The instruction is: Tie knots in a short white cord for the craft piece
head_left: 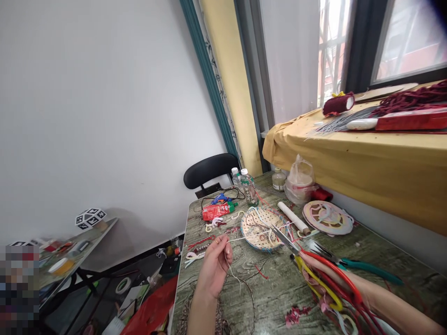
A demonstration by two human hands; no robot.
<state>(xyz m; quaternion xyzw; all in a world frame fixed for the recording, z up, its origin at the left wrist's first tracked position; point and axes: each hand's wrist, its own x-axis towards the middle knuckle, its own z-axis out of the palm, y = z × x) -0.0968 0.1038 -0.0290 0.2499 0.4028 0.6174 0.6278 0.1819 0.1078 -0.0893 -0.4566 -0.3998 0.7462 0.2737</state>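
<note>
Just in front of the round perforated woven disc (260,229), I am pinching a thin pale cord (244,238) in my left hand (214,267), its length running rightward toward the red-and-yellow-handled scissors (314,270) that my right hand (335,279) is gripping, blades parted beside the cord.

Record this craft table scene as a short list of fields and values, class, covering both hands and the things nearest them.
Left hand: pinches a thin pale cord
Right hand: holds red-and-yellow-handled scissors, blades open
Scissor tips: at the cord, beside a round woven perforated disc
Nearby: green-handled scissors, white paper roll
Surface: grey-green patterned table
</note>
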